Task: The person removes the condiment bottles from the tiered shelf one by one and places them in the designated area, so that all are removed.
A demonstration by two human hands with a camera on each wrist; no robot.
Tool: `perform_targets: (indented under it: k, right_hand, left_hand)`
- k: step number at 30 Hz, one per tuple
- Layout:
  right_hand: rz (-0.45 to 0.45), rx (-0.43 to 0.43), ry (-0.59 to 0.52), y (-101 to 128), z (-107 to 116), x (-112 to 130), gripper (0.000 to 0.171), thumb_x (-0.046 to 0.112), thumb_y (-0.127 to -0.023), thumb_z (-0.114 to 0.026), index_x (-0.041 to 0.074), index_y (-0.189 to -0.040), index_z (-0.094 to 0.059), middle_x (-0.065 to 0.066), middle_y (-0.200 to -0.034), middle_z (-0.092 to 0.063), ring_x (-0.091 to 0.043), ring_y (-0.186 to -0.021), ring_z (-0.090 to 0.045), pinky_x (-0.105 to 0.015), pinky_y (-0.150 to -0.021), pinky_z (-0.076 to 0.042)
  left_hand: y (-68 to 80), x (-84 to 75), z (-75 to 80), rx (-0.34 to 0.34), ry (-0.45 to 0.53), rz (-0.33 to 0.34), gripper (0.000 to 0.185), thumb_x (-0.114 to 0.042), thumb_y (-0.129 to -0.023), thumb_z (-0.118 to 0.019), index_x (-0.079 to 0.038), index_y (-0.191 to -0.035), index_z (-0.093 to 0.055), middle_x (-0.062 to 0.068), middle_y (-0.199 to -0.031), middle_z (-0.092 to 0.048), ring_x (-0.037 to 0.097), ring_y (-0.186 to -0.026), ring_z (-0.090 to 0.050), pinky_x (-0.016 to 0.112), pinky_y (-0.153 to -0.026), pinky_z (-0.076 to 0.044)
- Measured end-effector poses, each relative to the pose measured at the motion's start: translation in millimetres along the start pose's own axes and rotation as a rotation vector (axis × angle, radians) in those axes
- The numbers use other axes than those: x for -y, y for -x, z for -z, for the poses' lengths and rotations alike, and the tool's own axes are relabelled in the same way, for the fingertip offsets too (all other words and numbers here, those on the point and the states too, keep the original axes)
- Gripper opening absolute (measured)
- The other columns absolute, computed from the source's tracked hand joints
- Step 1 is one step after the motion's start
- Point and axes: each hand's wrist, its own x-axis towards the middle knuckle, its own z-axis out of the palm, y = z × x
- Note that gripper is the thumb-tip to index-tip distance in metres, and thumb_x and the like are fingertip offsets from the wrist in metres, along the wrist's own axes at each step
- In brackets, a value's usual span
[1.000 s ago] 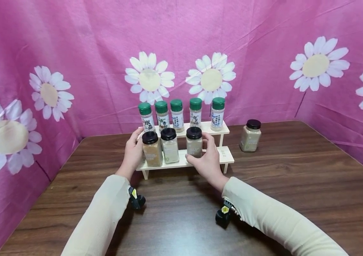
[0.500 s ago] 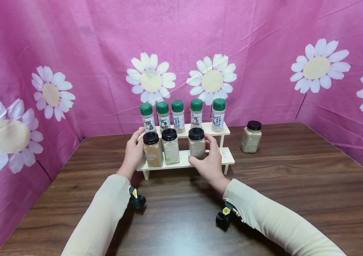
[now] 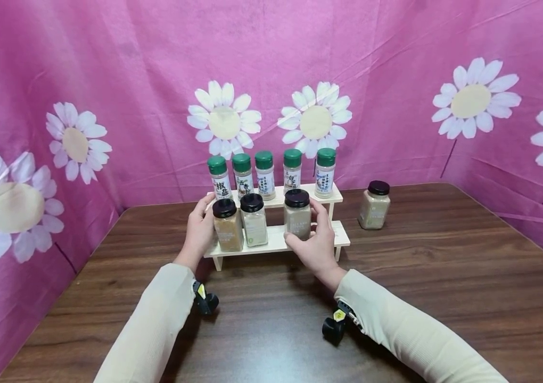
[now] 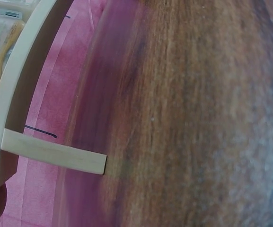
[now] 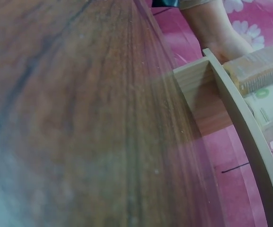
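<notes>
A two-tier pale wooden rack (image 3: 273,242) stands on the table. My left hand (image 3: 198,231) holds the rack's left end, its thumb hidden behind a jar of brown powder (image 3: 228,234). In the right wrist view, that left hand (image 5: 231,45) lies against the end of the lower shelf. My right hand (image 3: 317,242) grips a black-lidded spice jar (image 3: 297,218), upright over the right part of the lower shelf, thumb in front and fingers round the far side. Left of it stands a jar of pale powder (image 3: 254,223), beside the brown one.
Several green-capped spice bottles (image 3: 265,178) line the upper tier, with a wider gap between the third and fourth. Another black-lidded jar (image 3: 375,205) stands on the wooden table (image 3: 425,276), right of the rack. A pink flowered cloth (image 3: 271,64) hangs behind.
My right hand has shifted slightly right with the spice jar, widening the gap to the pale-powder jar. The left hand keeps its place at the rack's end.
</notes>
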Motion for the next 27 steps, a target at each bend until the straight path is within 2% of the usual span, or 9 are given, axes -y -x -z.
perform_targets:
  k: [3,5,7,12,18,25,27]
  right_hand:
    - [0.001,-0.016,-0.004,-1,2,0,0.077,0.006,-0.063,-0.072,0.008,-0.132,-0.041,-0.016,-0.11,-0.054,-0.025,-0.093,-0.051,-0.035,-0.074,-0.042]
    - [0.002,-0.032,-0.005,-2,3,-1,0.077,0.007,-0.062,-0.072,0.008,-0.133,-0.04,-0.017,-0.11,-0.054,-0.026,-0.093,-0.051,-0.037,-0.076,-0.043]
    - [0.006,-0.045,-0.014,-4,5,-1,0.077,0.007,-0.063,-0.072,0.007,-0.133,-0.04,-0.018,-0.11,-0.054,-0.027,-0.094,-0.052,-0.038,-0.077,-0.043]
    - [-0.005,-0.075,-0.069,-8,7,-5,0.077,0.003,-0.063,-0.07,0.004,-0.134,-0.039,-0.019,-0.114,-0.054,-0.024,-0.096,-0.051,-0.036,-0.082,-0.043]
    - [-0.006,-0.124,-0.12,-13,10,-8,0.079,-0.003,-0.062,-0.069,0.001,-0.134,-0.038,-0.022,-0.12,-0.051,-0.02,-0.098,-0.045,-0.038,-0.082,-0.037]
    - [0.002,-0.156,-0.117,-14,23,28,0.073,-0.007,-0.063,-0.061,-0.011,-0.131,-0.036,-0.029,-0.117,-0.049,-0.003,-0.092,-0.043,-0.023,-0.08,-0.036]
    - [0.003,-0.159,-0.128,-15,26,27,0.074,-0.008,-0.062,-0.061,-0.011,-0.132,-0.035,-0.03,-0.118,-0.048,-0.003,-0.092,-0.043,-0.021,-0.08,-0.036]
  left_hand:
    - [-0.1,0.3,-0.1,0.005,0.007,0.001,0.039,-0.015,-0.097,-0.043,-0.01,-0.135,-0.047,0.014,-0.136,-0.048,0.021,-0.102,-0.053,0.036,-0.093,-0.041]
    - [-0.4,0.3,-0.2,0.008,0.007,-0.002,0.039,-0.015,-0.097,-0.043,-0.009,-0.135,-0.046,0.014,-0.137,-0.047,0.022,-0.105,-0.051,0.037,-0.095,-0.04]
    - [-0.5,0.1,-0.5,0.002,0.008,-0.003,0.039,-0.015,-0.097,-0.044,-0.009,-0.135,-0.047,0.015,-0.135,-0.049,0.021,-0.1,-0.054,0.036,-0.092,-0.041]
    - [0.5,-1.2,-0.4,-0.005,0.006,0.003,0.038,-0.014,-0.097,-0.044,-0.009,-0.134,-0.048,0.017,-0.13,-0.053,0.005,-0.08,-0.055,0.026,-0.082,-0.044]
    - [0.9,-2.5,0.4,0.0,0.026,0.007,0.038,-0.015,-0.097,-0.044,-0.01,-0.134,-0.048,0.017,-0.13,-0.053,0.0,-0.076,-0.053,0.021,-0.079,-0.043]
    - [0.2,-1.6,0.4,-0.001,0.02,0.012,0.039,-0.015,-0.097,-0.043,-0.01,-0.135,-0.047,0.022,-0.123,-0.056,-0.001,-0.068,-0.053,0.018,-0.071,-0.044]
    - [-0.1,-0.9,0.0,-0.007,0.014,0.009,0.038,-0.015,-0.097,-0.044,-0.01,-0.135,-0.048,0.023,-0.12,-0.057,-0.001,-0.068,-0.053,0.018,-0.071,-0.044]
